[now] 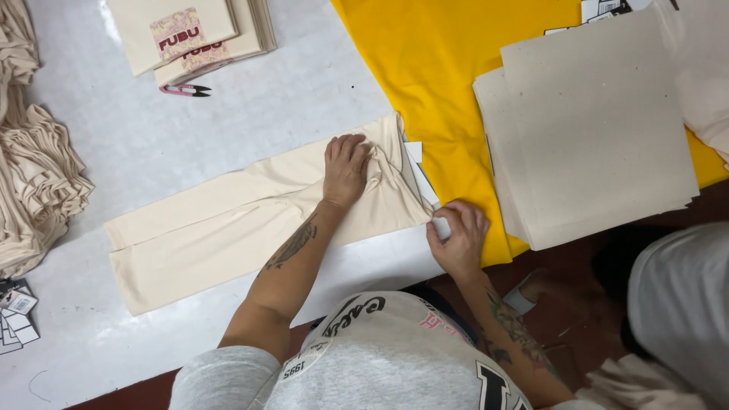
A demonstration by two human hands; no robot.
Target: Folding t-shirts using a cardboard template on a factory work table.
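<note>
**Cream garment pinned flat, tag at its right end**

The folded cream garment (228, 220) lies across the white table (228, 121), running from the near left up toward the middle, its right end meeting the yellow cloth (448, 83). Your left hand (345, 168) presses flat on that right end, fingers spread and bunching the fabric a little, gripping nothing. Your right hand (458, 237) sits just beside the garment's near right corner, its fingers pinched closed on a small white tag (441, 227). More white card pieces (420, 171) poke out from under the garment's edge there.

To the right, a stack of grey cardboard sheets (600, 129) rests on the yellow cloth. At the far left, folded cream shirts (190, 30) with a printed patch are stacked, with small pink snips (184, 90) just near of them. Piles of cream fabric (34, 182) line the left edge, and loose paper tags (17, 319) lie at the near left.
</note>
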